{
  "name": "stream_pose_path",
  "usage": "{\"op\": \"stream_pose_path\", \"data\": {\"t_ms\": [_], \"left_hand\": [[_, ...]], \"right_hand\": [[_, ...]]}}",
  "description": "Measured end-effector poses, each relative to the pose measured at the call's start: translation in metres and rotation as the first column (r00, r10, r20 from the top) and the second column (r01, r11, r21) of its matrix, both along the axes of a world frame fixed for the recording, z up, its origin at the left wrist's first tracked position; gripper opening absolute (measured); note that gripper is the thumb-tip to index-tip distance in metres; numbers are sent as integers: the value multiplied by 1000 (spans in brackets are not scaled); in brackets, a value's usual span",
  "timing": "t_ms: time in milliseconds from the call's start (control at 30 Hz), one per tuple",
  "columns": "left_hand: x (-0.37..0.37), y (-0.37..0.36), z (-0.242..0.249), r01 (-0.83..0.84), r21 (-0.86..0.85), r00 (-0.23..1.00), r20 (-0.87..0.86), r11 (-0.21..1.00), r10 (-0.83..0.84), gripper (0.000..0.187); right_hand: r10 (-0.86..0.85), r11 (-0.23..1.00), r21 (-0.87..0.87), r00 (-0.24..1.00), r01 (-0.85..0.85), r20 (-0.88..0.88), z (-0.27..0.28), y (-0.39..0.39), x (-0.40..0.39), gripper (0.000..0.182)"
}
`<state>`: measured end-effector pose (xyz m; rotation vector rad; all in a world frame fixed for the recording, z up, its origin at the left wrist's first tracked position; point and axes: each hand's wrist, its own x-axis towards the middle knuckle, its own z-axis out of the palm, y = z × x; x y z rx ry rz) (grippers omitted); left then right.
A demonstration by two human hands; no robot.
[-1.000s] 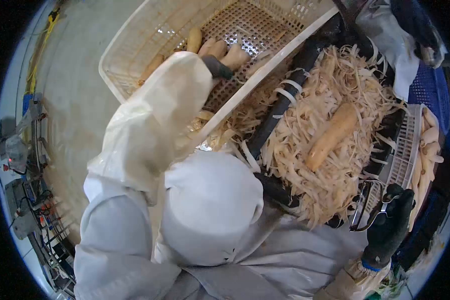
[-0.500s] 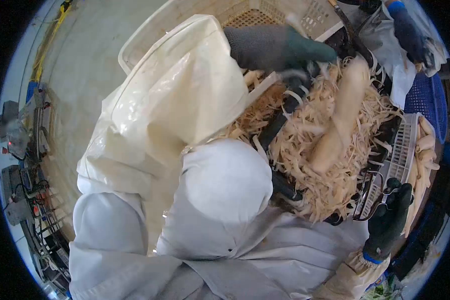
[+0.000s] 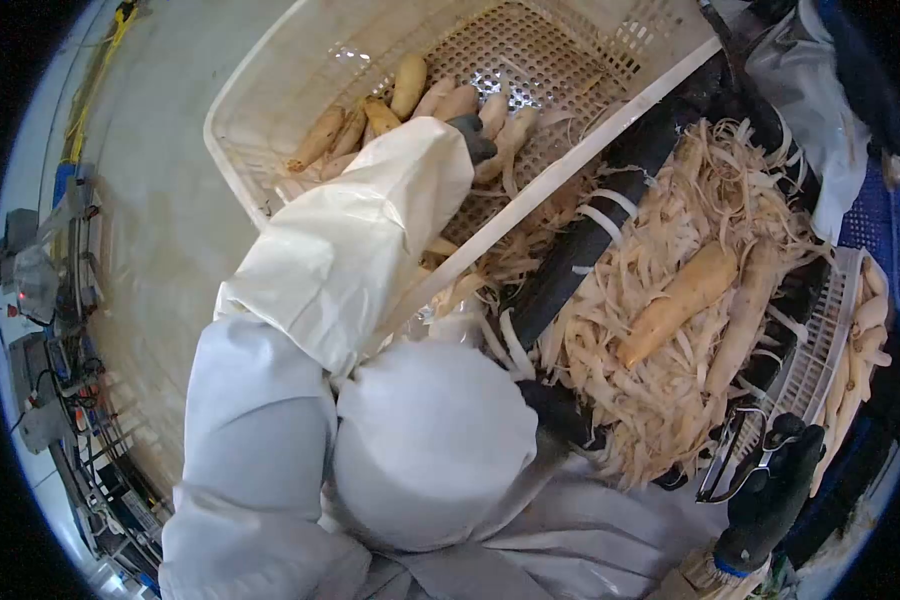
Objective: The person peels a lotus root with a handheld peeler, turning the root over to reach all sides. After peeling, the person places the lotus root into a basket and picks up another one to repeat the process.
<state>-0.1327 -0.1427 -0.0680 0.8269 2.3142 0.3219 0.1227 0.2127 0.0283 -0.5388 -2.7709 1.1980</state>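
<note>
Whether our gloved left hand [image 3: 474, 140] clasps one of the tan roots [image 3: 409, 87] inside the perforated crate [image 3: 310, 70], we cannot tell; probably stiff, hefty and slick, they suit a mid-length hold; two more lie on peelings [image 3: 610, 370]; our right hand [image 3: 770, 500] grips a peeler [image 3: 767, 452]

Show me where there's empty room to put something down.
The floor is bare between the yellow cable and the plastic crate. Inside it, the perforated bottom is mostly bare beyond the root vegetables, up to the far wall. It's crowded around the left hand, among those roots, and on the peelings heap, where two more lie.
</note>
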Motion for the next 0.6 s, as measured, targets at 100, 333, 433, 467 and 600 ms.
{"op": "stream_pose_path", "data": {"t_ms": [100, 333, 433, 467, 600], "left_hand": [[57, 11, 71, 148, 113, 980, 115, 983, -161, 14], [74, 14, 86, 205, 160, 959, 166, 966, -231, 13], [63, 18, 99, 139, 64, 949, 276, 988, -152, 16], [61, 19, 104, 119, 32, 942, 311, 992, -123, 17], [61, 36, 116, 66, -263, 984, 175, 962, -20, 21]], "right_hand": [[-38, 989, -144, 999, 40, 15, -5, 4, 4, 71], [-38, 981, -189, 996, 54, 85, -1, 5, -1, 63], [-249, 696, -653, 953, 298, 170, -4, 7, -3, 61], [-176, 855, -473, 977, 210, 116, -5, 3, -5, 60], [-140, 894, -402, 976, 197, 166, -6, 3, -7, 60]]}}
